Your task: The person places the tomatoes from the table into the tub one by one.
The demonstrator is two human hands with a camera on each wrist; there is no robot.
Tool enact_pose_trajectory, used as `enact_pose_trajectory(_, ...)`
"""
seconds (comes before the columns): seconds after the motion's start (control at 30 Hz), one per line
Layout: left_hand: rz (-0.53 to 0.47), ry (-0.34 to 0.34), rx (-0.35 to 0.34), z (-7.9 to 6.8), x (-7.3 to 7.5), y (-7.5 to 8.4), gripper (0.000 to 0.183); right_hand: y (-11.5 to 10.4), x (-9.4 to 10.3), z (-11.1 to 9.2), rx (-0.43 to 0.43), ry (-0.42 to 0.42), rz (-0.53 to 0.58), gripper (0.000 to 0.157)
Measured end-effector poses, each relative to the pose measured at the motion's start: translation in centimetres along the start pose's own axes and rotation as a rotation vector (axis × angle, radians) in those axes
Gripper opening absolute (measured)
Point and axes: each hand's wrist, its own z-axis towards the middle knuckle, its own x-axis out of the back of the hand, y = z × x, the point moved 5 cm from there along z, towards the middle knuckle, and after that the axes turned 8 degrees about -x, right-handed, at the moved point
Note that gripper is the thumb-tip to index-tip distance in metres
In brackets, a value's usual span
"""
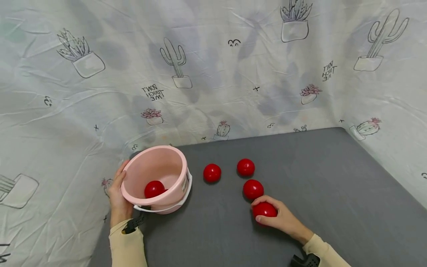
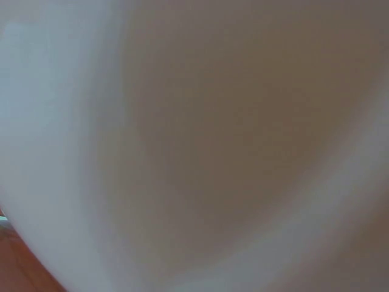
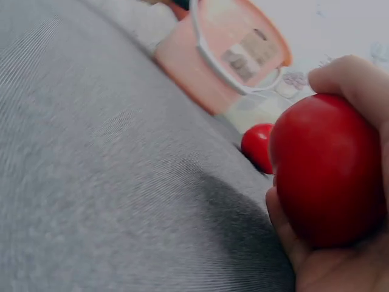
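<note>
My left hand (image 1: 119, 191) holds the pink bucket (image 1: 155, 159) by its left side, fingers at the rim. Inside the bucket lies a glossy red ball (image 1: 154, 189), with a sliver of another red one beside it. The bucket's pale wall (image 2: 48, 121) fills the left wrist view as a blur. My right hand (image 1: 281, 218) grips a red ball (image 1: 265, 210) between thumb and fingers, low over the grey table. The same held ball (image 3: 328, 173) shows large in the right wrist view. Just beyond it sits another red ball (image 1: 253, 189).
Two more red balls, one nearer the bucket (image 1: 212, 173) and one farther right (image 1: 245, 167), lie on the grey table (image 1: 317, 178). The bucket's white handle (image 1: 186, 193) hangs down its front. A cloth (image 1: 213, 66) printed with cacti hangs behind and along both sides.
</note>
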Motion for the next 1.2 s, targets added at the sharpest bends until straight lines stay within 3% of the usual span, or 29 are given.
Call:
enact_pose_trajectory(0.2, 0.009, 0.006, 0.010, -0.1, 0.1, -0.1, 0.047, -0.1, 0.5, 0.0, -0.017, -0.053, 0.222, 0.030)
enact_pose_trajectory(0.37, 0.015, 0.011, 0.029, -0.2, 0.2, -0.2, 0.046, -0.1, 0.6, -0.3, 0.002, -0.085, 0.303, 0.028)
enact_pose_trajectory(0.93, 0.012, 0.001, 0.025, -0.2, 0.1, 0.0, 0.046, -1.4, 2.7, 0.2, -0.070, 0.060, 0.263, 0.031)
enact_pose_trajectory(1.2, 0.014, 0.000, 0.023, -0.4, -0.1, 0.2, 0.046, -4.0, 5.1, 2.4, 0.001, 0.127, 0.222, 0.030)
